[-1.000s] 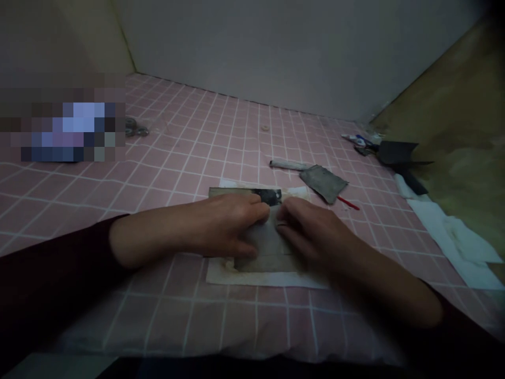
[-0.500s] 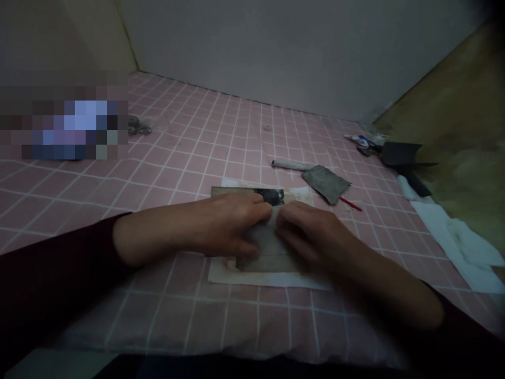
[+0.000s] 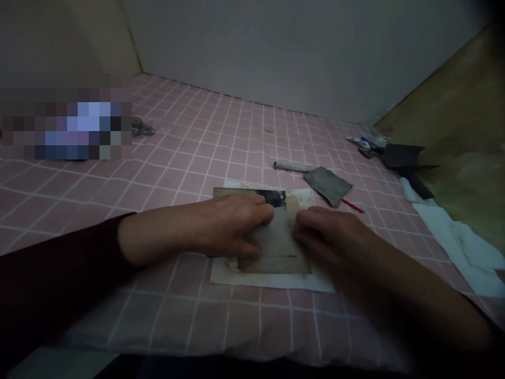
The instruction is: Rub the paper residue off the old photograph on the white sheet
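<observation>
A flat beige-grey piece (image 3: pixel 278 247) with a dark patch at its far edge lies on a white sheet of paper (image 3: pixel 272 279) on the pink checked cloth (image 3: pixel 197 152). My left hand (image 3: pixel 232 223) presses down on the piece's left half, fingers curled over it. My right hand (image 3: pixel 329 234) rests on its right side, fingertips touching the surface. Both arms wear dark sleeves.
A grey scrap (image 3: pixel 327 184), a grey stick (image 3: pixel 292 167) and a thin red stick (image 3: pixel 352 206) lie behind on the right. Dark pieces (image 3: pixel 406 158), a small tube (image 3: pixel 361 142) and white tissue (image 3: pixel 453 237) sit at the right edge. Small metal bits (image 3: pixel 140 127) lie far left.
My right hand has slid to the right, away from the left hand, uncovering more of the piece's middle. The left hand has stayed pressed in place.
</observation>
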Tool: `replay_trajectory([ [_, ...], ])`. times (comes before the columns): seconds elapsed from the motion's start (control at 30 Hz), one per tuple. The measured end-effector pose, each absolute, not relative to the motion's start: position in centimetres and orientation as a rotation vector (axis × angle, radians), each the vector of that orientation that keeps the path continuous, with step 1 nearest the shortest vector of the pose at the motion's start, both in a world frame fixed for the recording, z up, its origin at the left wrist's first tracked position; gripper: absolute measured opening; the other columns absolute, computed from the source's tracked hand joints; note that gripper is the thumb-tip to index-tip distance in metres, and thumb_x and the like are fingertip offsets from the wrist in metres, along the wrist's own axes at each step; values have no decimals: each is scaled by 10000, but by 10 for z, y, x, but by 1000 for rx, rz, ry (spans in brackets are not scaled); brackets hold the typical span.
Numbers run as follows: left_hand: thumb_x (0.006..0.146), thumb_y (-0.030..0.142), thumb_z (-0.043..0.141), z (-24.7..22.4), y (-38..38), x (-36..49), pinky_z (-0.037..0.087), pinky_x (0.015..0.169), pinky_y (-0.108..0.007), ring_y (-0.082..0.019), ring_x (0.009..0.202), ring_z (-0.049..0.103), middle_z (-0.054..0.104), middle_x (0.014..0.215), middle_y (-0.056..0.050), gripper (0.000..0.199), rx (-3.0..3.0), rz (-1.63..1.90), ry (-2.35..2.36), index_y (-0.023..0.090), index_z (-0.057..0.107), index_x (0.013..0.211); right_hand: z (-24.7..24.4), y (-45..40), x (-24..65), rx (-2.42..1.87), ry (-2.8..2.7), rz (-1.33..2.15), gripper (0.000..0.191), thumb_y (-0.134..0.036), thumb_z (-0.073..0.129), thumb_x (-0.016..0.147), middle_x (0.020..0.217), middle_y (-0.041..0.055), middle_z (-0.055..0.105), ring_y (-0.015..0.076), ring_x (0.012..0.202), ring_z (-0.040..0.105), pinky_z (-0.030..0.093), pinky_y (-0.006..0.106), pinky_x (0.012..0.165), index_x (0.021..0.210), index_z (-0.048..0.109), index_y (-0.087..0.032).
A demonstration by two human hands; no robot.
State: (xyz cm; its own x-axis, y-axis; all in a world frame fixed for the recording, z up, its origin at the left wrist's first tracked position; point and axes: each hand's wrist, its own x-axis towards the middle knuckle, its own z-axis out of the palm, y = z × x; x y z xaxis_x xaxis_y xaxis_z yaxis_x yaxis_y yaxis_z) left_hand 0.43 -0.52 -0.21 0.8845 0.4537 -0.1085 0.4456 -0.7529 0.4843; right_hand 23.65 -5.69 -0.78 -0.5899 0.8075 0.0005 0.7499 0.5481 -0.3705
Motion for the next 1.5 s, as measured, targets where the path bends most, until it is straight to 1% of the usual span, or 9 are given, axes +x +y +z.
replay_trajectory([
  [0.2, 744, 290, 742, 0, -5, 5, 413, 744, -277, -177, 894, 528, 547, 1009, -29, 309, 2528, -1, 696, 180, 523, 932, -14, -56, 223, -1262, -2528, 423, 115, -126, 482, 903, 818, 15, 519, 143, 727, 502, 377, 263, 658, 832, 429, -199],
  [0.4, 765, 289, 707, -1, -5, 3, 397, 675, -258, -154, 816, 509, 532, 959, -10, 263, 2538, 5, 649, 190, 497, 890, -7, -58, 237, -1373, -2662, 517, 174, -136, 468, 915, 779, -3, 485, 128, 667, 492, 360, 262, 624, 766, 408, -205],
  [0.57, 747, 274, 738, 2, -6, 5, 399, 699, -258, -160, 838, 512, 528, 961, -18, 286, 2534, -23, 704, 182, 498, 871, -10, -57, 224, -1331, -2570, 450, 130, -117, 490, 887, 832, 13, 502, 140, 706, 491, 376, 267, 645, 851, 403, -206],
  [0.8, 768, 302, 703, -4, -5, 3, 388, 664, -257, -149, 804, 508, 530, 961, -10, 272, 2543, 31, 645, 192, 491, 898, -4, -59, 242, -1363, -2682, 544, 198, -141, 469, 916, 767, -6, 488, 117, 649, 491, 356, 249, 600, 739, 407, -203],
  [0.9, 755, 300, 716, -5, -4, 3, 394, 685, -266, -157, 822, 512, 535, 965, -14, 284, 2553, 29, 649, 190, 491, 889, -6, -58, 235, -1373, -2607, 473, 144, -148, 490, 905, 783, 7, 508, 137, 688, 501, 373, 260, 625, 785, 430, -202],
  [1.03, 740, 288, 737, -2, -4, 6, 405, 747, -283, -174, 881, 524, 542, 989, -21, 301, 2547, 12, 680, 184, 506, 902, -8, -58, 224, -1290, -2604, 471, 127, -156, 432, 932, 826, 27, 506, 141, 698, 495, 394, 273, 649, 812, 425, -198],
  [1.2, 756, 278, 719, 2, -5, 5, 389, 679, -261, -156, 819, 509, 520, 949, -12, 278, 2537, -10, 653, 185, 492, 886, -4, -59, 233, -1351, -2660, 580, 158, -156, 463, 922, 794, 6, 536, 123, 658, 497, 371, 254, 605, 781, 416, -207],
  [1.33, 753, 283, 734, 0, -5, 6, 394, 692, -264, -162, 833, 507, 519, 953, -12, 294, 2544, -7, 675, 186, 491, 887, -8, -58, 228, -1337, -2515, 523, 100, -151, 516, 892, 781, -2, 565, 121, 648, 498, 367, 247, 592, 852, 444, -208],
  [1.5, 755, 289, 729, -2, -5, 4, 406, 707, -266, -163, 849, 514, 523, 976, -16, 294, 2552, 16, 655, 186, 501, 911, -6, -58, 233, -1303, -2621, 498, 146, -151, 472, 919, 785, 10, 536, 130, 681, 505, 372, 258, 625, 781, 455, -198],
])
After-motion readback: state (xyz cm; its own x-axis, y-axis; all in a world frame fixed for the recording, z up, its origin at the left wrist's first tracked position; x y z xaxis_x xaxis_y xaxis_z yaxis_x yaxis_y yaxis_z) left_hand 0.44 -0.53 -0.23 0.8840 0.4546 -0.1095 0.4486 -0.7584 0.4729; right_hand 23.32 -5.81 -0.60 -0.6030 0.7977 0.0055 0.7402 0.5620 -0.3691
